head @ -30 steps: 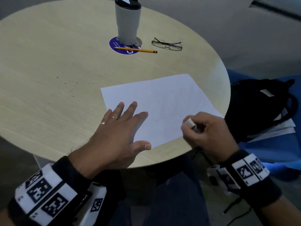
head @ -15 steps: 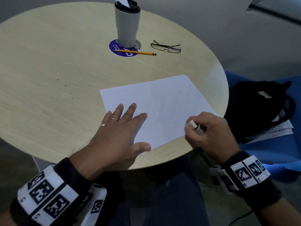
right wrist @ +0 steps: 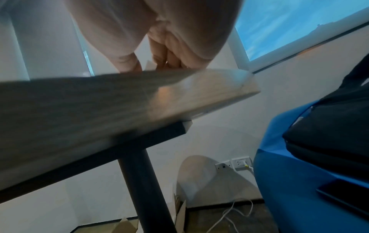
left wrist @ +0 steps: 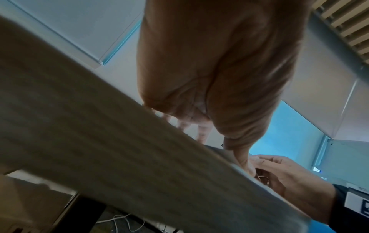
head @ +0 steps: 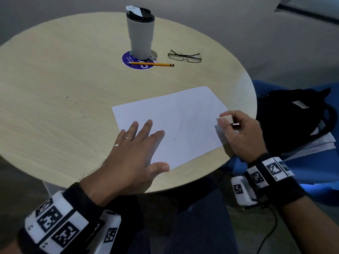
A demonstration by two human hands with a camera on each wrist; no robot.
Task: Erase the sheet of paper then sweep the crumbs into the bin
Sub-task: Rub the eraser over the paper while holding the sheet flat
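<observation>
Sheet of paper [head: 176,123] lies flat, long axis running toward the table's [head: 55,79] far right

Flat white rectangular paper sheet [head: 176,123]: centre-right of frame, askew on table, faint pencil traces, near corner over the edge | small white block eraser [head: 226,119]: right of centre, above sheet's right edge | dark crumbs [head: 80,103]: scattered left of sheet.

The marks on the paper [head: 176,125] are too faint to be read. The eraser [head: 226,119] is partly hidden by the right hand [head: 240,132].
</observation>
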